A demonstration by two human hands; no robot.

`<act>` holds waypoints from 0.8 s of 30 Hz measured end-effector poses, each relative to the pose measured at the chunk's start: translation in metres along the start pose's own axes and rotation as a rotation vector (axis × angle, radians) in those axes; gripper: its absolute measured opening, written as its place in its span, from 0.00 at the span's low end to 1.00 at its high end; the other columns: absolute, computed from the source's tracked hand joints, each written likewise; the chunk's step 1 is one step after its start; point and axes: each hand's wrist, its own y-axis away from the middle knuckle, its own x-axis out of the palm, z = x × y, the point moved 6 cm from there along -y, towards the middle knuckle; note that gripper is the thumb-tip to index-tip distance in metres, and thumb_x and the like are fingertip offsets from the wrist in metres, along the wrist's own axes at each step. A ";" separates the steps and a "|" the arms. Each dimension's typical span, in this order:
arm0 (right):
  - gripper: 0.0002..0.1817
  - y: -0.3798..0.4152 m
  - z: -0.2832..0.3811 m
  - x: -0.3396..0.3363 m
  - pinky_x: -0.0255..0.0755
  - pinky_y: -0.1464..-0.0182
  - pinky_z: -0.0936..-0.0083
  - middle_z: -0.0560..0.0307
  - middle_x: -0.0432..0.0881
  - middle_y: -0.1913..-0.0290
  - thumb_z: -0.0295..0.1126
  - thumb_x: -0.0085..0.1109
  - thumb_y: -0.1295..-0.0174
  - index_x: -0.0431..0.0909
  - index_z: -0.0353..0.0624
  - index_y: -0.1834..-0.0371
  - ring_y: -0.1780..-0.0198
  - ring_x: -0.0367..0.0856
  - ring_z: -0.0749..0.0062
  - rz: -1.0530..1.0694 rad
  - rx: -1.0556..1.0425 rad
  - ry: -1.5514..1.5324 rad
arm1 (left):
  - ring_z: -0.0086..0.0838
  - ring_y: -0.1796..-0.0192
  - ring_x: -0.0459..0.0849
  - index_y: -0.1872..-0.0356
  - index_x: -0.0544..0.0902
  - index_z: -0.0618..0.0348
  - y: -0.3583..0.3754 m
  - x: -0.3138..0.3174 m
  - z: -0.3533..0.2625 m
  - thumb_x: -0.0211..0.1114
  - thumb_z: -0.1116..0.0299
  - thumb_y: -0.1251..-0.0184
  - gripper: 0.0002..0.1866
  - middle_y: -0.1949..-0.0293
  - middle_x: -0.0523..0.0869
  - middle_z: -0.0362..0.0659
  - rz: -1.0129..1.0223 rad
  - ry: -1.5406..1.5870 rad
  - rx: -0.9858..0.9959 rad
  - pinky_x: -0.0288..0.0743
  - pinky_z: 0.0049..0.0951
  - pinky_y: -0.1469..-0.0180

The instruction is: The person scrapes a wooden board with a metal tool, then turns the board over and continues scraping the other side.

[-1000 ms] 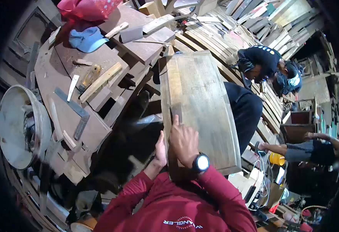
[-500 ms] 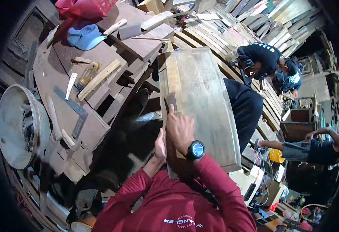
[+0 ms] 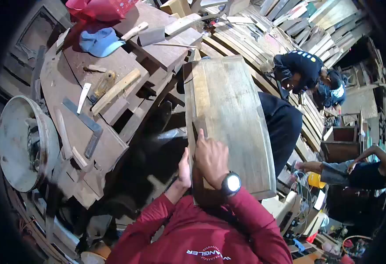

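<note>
A wooden panel [image 3: 232, 110] with bevelled edges lies lengthwise in front of me, its near end against my red shirt. My right hand [image 3: 212, 159], with a watch on the wrist, is closed on a thin dark strip [image 3: 200, 126] near the panel's left edge, index finger stretched along it. Shadow and the hand hide the strip's lower part. My left hand [image 3: 184, 169] holds the panel's left edge from the side, its thumb pointing up.
To the left is a bench [image 3: 74, 132] with a metal square [image 3: 84, 123], a blue cap [image 3: 99, 42] and wood pieces. A round basin [image 3: 25, 143] stands far left. People [image 3: 305, 70] bend over planks at the upper right; another person [image 3: 360, 171] is at the right.
My right hand has slid slightly down along the panel's left edge toward me, with the dark strip. The whole view has shifted a little.
</note>
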 end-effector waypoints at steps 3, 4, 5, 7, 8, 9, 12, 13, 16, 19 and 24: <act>0.30 -0.016 -0.006 0.007 0.77 0.61 0.62 0.51 0.85 0.64 0.32 0.58 0.37 0.75 0.36 0.29 0.61 0.87 0.60 -0.367 -0.169 0.114 | 0.40 0.23 0.69 0.21 0.64 0.55 0.002 0.019 0.000 0.38 0.41 0.13 0.34 0.24 0.71 0.46 0.102 0.011 0.003 0.59 0.45 0.20; 0.30 -0.015 -0.007 0.011 0.77 0.60 0.62 0.51 0.84 0.65 0.33 0.58 0.36 0.75 0.37 0.29 0.62 0.86 0.60 -0.445 -0.184 0.118 | 0.40 0.23 0.69 0.21 0.64 0.54 0.004 0.025 -0.001 0.38 0.41 0.14 0.34 0.24 0.71 0.46 0.079 -0.016 0.023 0.59 0.45 0.20; 0.31 -0.003 -0.003 0.006 0.78 0.62 0.60 0.50 0.85 0.65 0.32 0.58 0.37 0.75 0.35 0.29 0.63 0.87 0.57 -0.495 -0.192 0.146 | 0.40 0.23 0.69 0.20 0.64 0.54 0.005 0.026 -0.004 0.38 0.41 0.14 0.35 0.24 0.71 0.46 0.055 -0.045 0.047 0.59 0.45 0.20; 0.31 0.006 -0.001 -0.001 0.80 0.65 0.57 0.48 0.87 0.66 0.31 0.58 0.38 0.74 0.33 0.30 0.65 0.89 0.54 -0.032 -0.037 -0.010 | 0.40 0.23 0.70 0.20 0.63 0.55 0.003 0.008 -0.003 0.40 0.41 0.14 0.35 0.24 0.72 0.46 0.017 -0.033 0.015 0.60 0.44 0.20; 0.31 0.009 0.001 -0.001 0.80 0.66 0.56 0.48 0.87 0.67 0.31 0.58 0.39 0.74 0.33 0.30 0.66 0.89 0.53 -0.038 -0.045 -0.011 | 0.39 0.24 0.71 0.20 0.64 0.56 0.009 0.016 -0.006 0.41 0.42 0.14 0.34 0.24 0.72 0.46 -0.032 -0.097 0.014 0.60 0.42 0.20; 0.31 0.009 0.002 -0.001 0.80 0.66 0.55 0.47 0.87 0.67 0.31 0.58 0.39 0.75 0.32 0.30 0.67 0.89 0.52 -0.046 -0.047 -0.013 | 0.38 0.24 0.72 0.21 0.65 0.56 0.012 0.018 -0.007 0.42 0.43 0.14 0.34 0.24 0.73 0.45 -0.080 -0.165 0.006 0.60 0.41 0.21; 0.30 -0.005 0.000 0.004 0.80 0.68 0.57 0.48 0.88 0.69 0.31 0.58 0.37 0.75 0.32 0.31 0.68 0.89 0.52 -0.298 -0.153 0.014 | 0.40 0.25 0.72 0.21 0.65 0.55 0.001 0.015 0.000 0.42 0.41 0.14 0.34 0.26 0.74 0.47 0.084 -0.003 0.029 0.61 0.44 0.21; 0.29 -0.006 -0.001 0.008 0.80 0.69 0.58 0.48 0.88 0.70 0.30 0.58 0.37 0.75 0.32 0.31 0.68 0.90 0.52 -0.481 -0.239 0.045 | 0.40 0.25 0.72 0.22 0.66 0.55 0.001 0.026 -0.004 0.42 0.41 0.15 0.34 0.26 0.74 0.47 0.129 -0.036 0.071 0.62 0.44 0.22; 0.29 0.005 0.004 0.005 0.80 0.70 0.60 0.49 0.88 0.71 0.30 0.57 0.36 0.75 0.32 0.30 0.68 0.90 0.54 -0.102 -0.121 0.040 | 0.40 0.25 0.72 0.22 0.67 0.56 0.000 0.004 -0.002 0.42 0.41 0.15 0.34 0.25 0.73 0.47 0.015 -0.119 0.108 0.62 0.44 0.21; 0.30 0.009 0.002 0.002 0.80 0.70 0.62 0.50 0.88 0.70 0.31 0.58 0.37 0.75 0.33 0.30 0.68 0.90 0.56 -0.063 -0.079 0.016 | 0.40 0.24 0.71 0.22 0.66 0.56 0.010 0.011 -0.006 0.43 0.41 0.15 0.35 0.23 0.71 0.47 -0.111 -0.207 0.040 0.60 0.43 0.20; 0.31 -0.005 -0.001 0.006 0.80 0.66 0.58 0.47 0.88 0.67 0.31 0.59 0.38 0.74 0.32 0.30 0.68 0.89 0.53 -0.267 -0.177 0.010 | 0.41 0.26 0.73 0.22 0.67 0.56 0.001 0.014 -0.004 0.42 0.41 0.14 0.34 0.26 0.75 0.48 0.002 -0.112 0.095 0.61 0.42 0.21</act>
